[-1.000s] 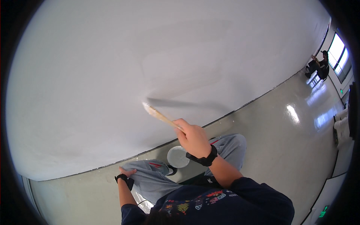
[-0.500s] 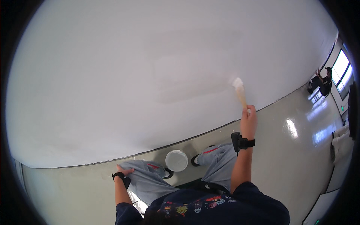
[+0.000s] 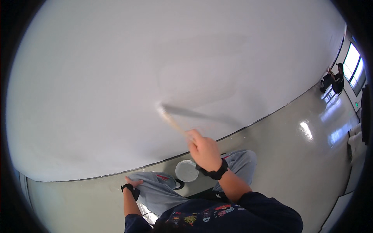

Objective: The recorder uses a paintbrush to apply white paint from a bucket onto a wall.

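Observation:
My right hand is closed round the handle of a paintbrush, reaching forward over the floor's edge. The white-tipped bristles are at the white wall, close to the lower left corner of a greyish, damp-looking patch; motion blurs the brush slightly. A round bucket with pale contents stands on the floor between my feet, partly behind my right wrist. My left hand rests on my left knee, its fingers stretched out and holding nothing. Both wrists wear black bands.
The grey glossy floor meets the wall along a dark curved joint with white specks. Far to the right another person sits by a window. Pale and dark furnishings line the right edge.
My right hand has swept the paintbrush left and nearer, from the patch's right end to its lower left corner. My left hand stays on the knee.

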Motion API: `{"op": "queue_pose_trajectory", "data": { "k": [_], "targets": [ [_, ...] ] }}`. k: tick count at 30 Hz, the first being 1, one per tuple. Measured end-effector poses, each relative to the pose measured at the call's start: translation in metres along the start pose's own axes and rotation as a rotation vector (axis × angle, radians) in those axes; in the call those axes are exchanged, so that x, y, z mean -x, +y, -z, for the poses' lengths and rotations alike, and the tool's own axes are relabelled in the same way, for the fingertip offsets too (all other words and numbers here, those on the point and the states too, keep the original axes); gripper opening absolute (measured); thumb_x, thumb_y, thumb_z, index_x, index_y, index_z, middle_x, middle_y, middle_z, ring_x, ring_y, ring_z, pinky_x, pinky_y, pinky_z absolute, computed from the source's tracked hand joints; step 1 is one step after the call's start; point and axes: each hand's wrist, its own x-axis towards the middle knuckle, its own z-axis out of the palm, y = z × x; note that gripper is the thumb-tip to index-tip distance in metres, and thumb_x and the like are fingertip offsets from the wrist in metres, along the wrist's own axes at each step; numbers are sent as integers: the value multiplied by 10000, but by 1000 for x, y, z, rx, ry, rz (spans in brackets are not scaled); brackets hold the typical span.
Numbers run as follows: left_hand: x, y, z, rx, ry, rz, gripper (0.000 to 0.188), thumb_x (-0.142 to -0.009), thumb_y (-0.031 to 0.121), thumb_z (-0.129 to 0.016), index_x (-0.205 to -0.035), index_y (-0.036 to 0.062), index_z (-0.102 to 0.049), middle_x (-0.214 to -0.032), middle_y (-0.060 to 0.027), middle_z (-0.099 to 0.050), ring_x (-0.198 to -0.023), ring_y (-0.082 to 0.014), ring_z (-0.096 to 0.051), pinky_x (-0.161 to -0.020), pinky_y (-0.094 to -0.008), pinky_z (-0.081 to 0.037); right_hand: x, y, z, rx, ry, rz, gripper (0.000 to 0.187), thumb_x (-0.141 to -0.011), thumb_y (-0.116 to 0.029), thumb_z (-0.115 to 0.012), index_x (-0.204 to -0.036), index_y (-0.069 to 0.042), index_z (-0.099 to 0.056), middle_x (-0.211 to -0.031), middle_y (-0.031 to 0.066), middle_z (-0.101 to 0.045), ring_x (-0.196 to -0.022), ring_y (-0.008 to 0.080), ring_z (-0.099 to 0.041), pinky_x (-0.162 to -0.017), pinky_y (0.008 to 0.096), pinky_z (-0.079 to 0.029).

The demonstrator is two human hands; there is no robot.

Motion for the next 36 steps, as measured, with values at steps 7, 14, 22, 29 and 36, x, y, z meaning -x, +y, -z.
{"op": "queue_pose_trajectory", "data": {
  "k": [7, 14, 22, 29, 36],
  "targets": [
    [-9, -7, -2, 16, -4, 10, 1297, -402, 427, -787, -1263, -2, 82, -1249, -239, -278, -1142, -290, -337, -934, -354, -306, -3, -2, -19, -689, 58, -55, 180, -828, -202, -464, -903, -38, -450, -489, 12, -429, -409, 106, -407, -393, 262, -292],
    [9, 2, 5, 26, -3, 20, 1273, -390, 409, -797, -1264, -11, 27, -1243, -235, -287, -1138, -289, -339, -929, -356, -312, 6, 48, -68, -1152, -59, -426, 232, -869, -266, -390, -826, -55, -477, -481, -56, -309, -363, 16, -259, -323, 166, -219],
    [4, 0, 2, 25, 6, 11, 1272, -382, 387, -806, -1265, -8, 20, -1240, -233, -293, -1131, -290, -349, -926, -355, -315, 58, 91, -91, -1199, -174, -793, 276, -860, -299, -397, -771, -48, -468, -453, -45, -287, -323, 42, -243, -303, 188, -211],
    [0, -2, 1, 27, 2, 10, 1281, -391, 404, -798, -1265, -8, 43, -1246, -223, -292, -1136, -277, -346, -930, -337, -316, 19, 53, -30, -1206, -187, -710, 269, -863, -287, -389, -786, -41, -464, -450, -41, -278, -327, 40, -225, -309, 189, -183],
    [3, -1, 2, 15, 10, 6, 1269, -407, 404, -791, -1269, 7, 51, -1239, -224, -305, -1127, -285, -358, -919, -345, -328, -16, 7, 17, -1172, 22, -260, 251, -875, -284, -358, -793, -62, -441, -457, -47, -262, -357, 29, -201, -333, 178, -188]
  ]
}}
